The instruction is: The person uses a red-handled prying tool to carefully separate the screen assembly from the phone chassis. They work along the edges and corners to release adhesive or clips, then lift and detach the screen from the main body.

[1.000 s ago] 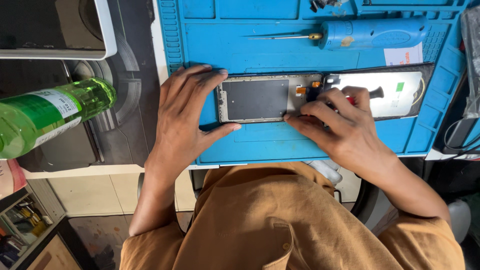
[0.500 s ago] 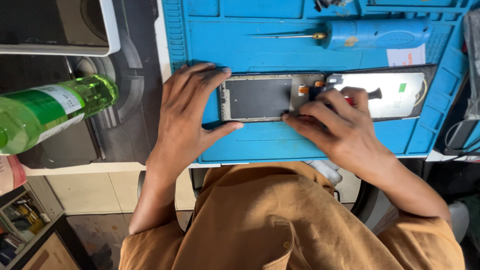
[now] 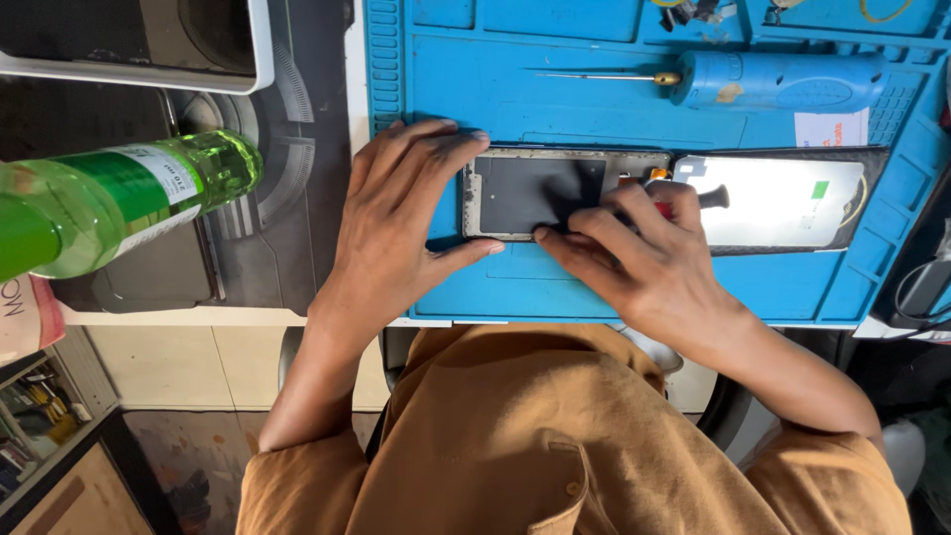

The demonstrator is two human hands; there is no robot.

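The right hand (image 3: 654,263) rests on the right end of the phone frame (image 3: 540,193), fingers bunched on a small red-and-black tool (image 3: 693,201) whose tip I cannot see; the left hand (image 3: 396,223) lies spread and flat, fingertips over the frame's top left edge and thumb under its lower edge, pinning it. The frame lies between both hands on the blue mat (image 3: 614,89), long axis running left to right; the detached screen (image 3: 783,201) continues that line to the right, touching or nearly so. Both hands are equally close to the frame
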